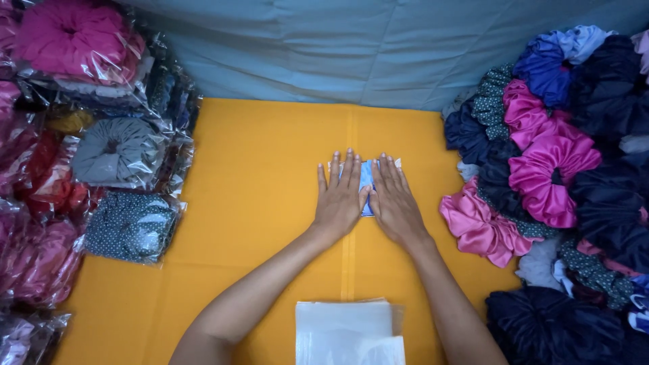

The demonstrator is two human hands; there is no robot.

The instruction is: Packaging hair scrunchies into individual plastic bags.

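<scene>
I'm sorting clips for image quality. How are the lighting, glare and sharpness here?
Head view: even, soft light with only faint shadows under the left hand and right hand; bright glare streaks on the wrapped scrunchies at left; the clear bag stack looks washed out; focus is sharp mid-frame.

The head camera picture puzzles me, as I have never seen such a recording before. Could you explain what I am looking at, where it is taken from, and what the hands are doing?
The camera sits on a person's head and looks down at their own two bare hands. The left hand and the right hand lie flat, side by side, pressing on a small blue packet on an orange cloth. Nothing is gripped; the palms only press. Near the person lies a stack of clear plastic bags. On the left are bagged scrunchies, already wrapped. On the right is a heap of loose scrunchies in pink, navy and blue. Behind is a grey-blue sheet.
</scene>
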